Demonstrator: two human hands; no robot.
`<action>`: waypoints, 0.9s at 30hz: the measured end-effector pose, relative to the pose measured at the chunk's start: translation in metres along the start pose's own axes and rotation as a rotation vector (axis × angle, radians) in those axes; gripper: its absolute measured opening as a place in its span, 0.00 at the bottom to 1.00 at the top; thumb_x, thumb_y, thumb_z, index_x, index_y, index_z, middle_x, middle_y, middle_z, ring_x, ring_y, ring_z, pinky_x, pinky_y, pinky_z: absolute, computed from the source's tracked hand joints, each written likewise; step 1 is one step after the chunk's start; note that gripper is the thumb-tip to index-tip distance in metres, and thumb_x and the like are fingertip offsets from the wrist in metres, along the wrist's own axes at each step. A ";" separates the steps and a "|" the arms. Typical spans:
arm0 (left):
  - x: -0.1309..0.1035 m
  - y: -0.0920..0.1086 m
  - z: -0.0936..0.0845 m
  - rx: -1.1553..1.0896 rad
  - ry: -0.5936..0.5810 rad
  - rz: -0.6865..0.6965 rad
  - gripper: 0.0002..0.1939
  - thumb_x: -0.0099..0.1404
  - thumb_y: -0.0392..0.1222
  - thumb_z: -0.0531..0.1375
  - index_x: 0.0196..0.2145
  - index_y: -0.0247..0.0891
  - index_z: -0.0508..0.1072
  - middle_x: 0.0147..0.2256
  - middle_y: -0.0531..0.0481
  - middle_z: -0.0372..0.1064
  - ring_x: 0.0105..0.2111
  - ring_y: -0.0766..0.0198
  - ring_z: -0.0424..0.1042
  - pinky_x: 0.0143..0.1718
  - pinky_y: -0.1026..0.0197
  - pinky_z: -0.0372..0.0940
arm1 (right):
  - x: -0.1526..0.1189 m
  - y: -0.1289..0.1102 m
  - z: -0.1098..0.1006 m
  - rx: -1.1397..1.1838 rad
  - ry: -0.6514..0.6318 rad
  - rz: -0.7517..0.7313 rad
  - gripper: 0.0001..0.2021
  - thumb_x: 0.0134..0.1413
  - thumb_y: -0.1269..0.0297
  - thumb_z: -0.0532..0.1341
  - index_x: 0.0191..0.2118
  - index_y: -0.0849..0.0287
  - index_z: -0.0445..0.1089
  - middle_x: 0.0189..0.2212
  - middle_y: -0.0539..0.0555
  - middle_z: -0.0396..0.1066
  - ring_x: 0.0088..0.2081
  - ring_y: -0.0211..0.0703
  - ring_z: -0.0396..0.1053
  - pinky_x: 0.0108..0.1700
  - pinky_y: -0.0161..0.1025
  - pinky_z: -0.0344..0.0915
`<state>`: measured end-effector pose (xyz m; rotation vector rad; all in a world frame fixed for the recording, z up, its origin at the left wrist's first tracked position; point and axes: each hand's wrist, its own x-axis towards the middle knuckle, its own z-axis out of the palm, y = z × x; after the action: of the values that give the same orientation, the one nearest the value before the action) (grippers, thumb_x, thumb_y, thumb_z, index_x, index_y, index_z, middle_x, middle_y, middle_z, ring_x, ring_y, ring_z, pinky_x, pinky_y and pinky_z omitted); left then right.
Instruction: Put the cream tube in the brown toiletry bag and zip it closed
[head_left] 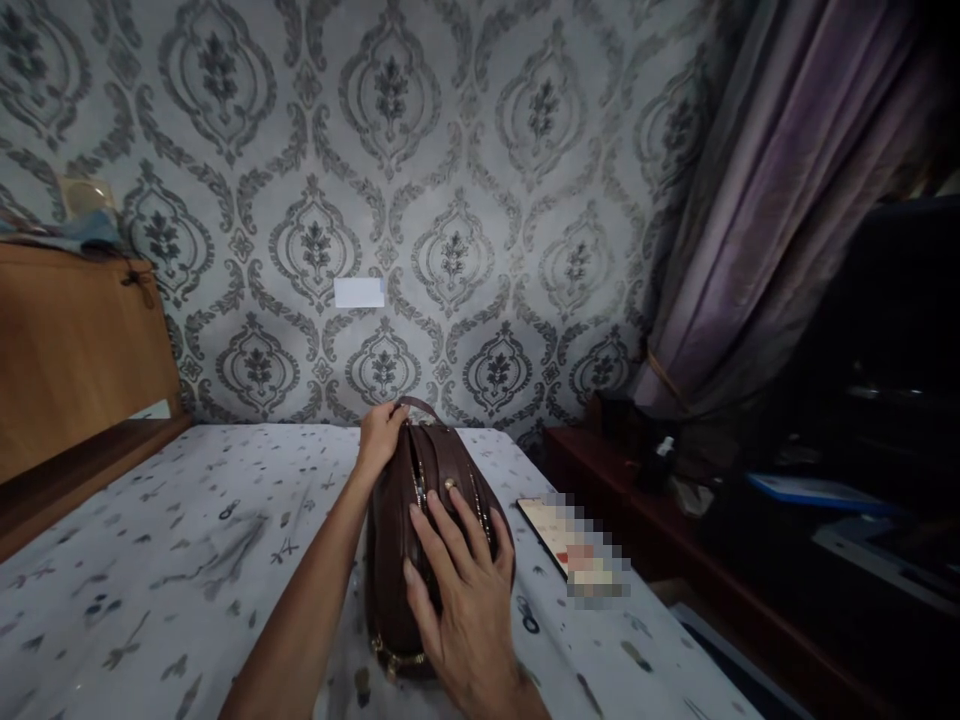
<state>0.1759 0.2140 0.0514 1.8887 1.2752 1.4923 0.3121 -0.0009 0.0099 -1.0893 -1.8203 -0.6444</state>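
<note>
A dark brown leather bag (390,570) with gold zippers and a round gold stud lies on its side on the bed. My left hand (381,440) is closed on its far end, beside the short strap (417,404); some of its fingertips are hidden. Flat on the upper face of the bag rests my right hand (469,600), fingers spread, just below the stud. One zipper by its fingertips looks partly undone. Gold-coloured metal fittings (397,658) show at the bag's near end.
The white bed sheet (285,480) has a small leaf print. Right of the bag lies a partly blurred phone-like object (551,535). A wooden headboard or cabinet (75,350) stands left, patterned wallpaper (450,200) behind, and a purple curtain (750,220) and dark red ledge (600,470) at right.
</note>
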 end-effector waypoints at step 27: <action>-0.005 0.007 -0.011 -0.099 -0.116 -0.020 0.16 0.60 0.51 0.61 0.22 0.37 0.69 0.20 0.56 0.61 0.24 0.66 0.60 0.29 0.62 0.52 | 0.000 -0.003 0.000 0.000 -0.043 0.021 0.22 0.65 0.68 0.54 0.62 0.54 0.64 0.61 0.52 0.69 0.66 0.48 0.58 0.69 0.53 0.39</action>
<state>0.1682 0.2042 0.0584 1.8639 1.1435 1.3885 0.3101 -0.0026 0.0100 -1.1284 -1.8434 -0.6133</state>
